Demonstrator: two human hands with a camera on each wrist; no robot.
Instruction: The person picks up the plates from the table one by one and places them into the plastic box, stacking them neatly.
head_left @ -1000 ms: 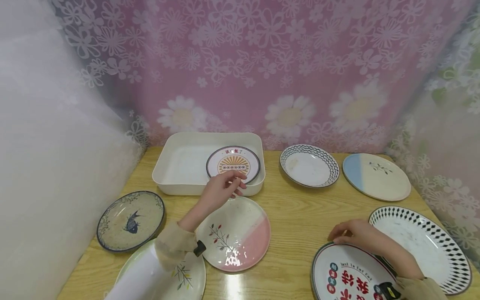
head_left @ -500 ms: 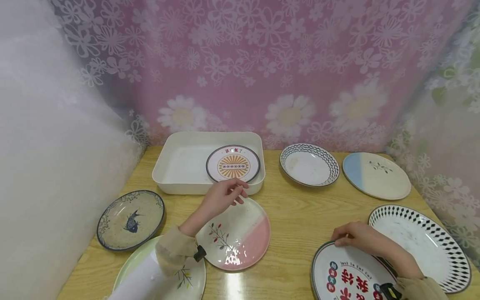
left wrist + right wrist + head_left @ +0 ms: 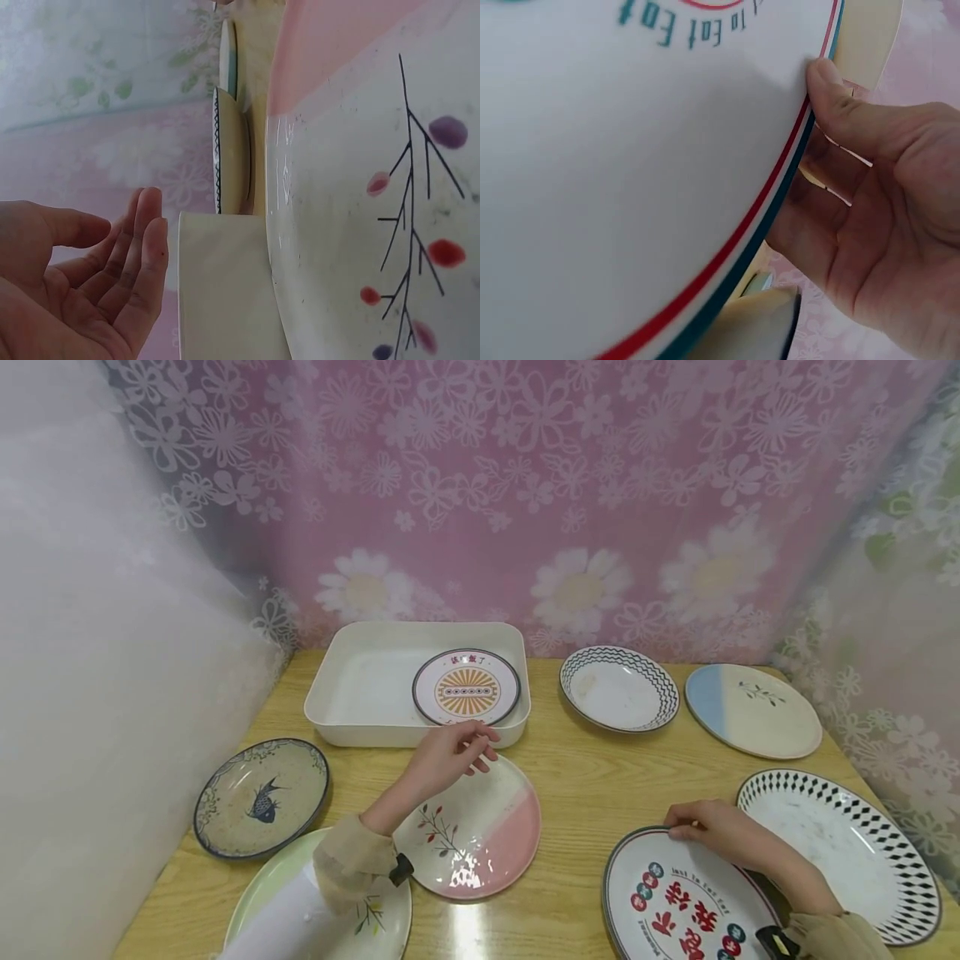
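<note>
My right hand (image 3: 712, 833) pinches the rim of a white oval plate (image 3: 675, 881) with red characters. The right wrist view shows the thumb on top of the plate's red-and-blue edge (image 3: 769, 202) and the fingers beneath it. My left hand (image 3: 450, 756) hovers with relaxed fingers and holds nothing, above the pink-and-white plate (image 3: 495, 852) and near the front wall of the white bin (image 3: 352, 737). Inside that bin, at its right end, a small oval plate (image 3: 467, 692) with an orange sunburst leans. The left wrist view has the loosely bent left hand (image 3: 97, 277) beside the bin.
A fish-pattern plate (image 3: 262, 802) and a green-edged plate (image 3: 277, 893) lie on the left. Behind on the right are a wavy-rimmed dish (image 3: 618, 689) and a blue-and-cream plate (image 3: 757, 710). A diamond-rimmed plate (image 3: 840, 852) sits by the right forearm.
The left hand has drawn back slightly from the small oval plate in the bin. The red-character plate has shifted left and turned in my right hand's grip.
</note>
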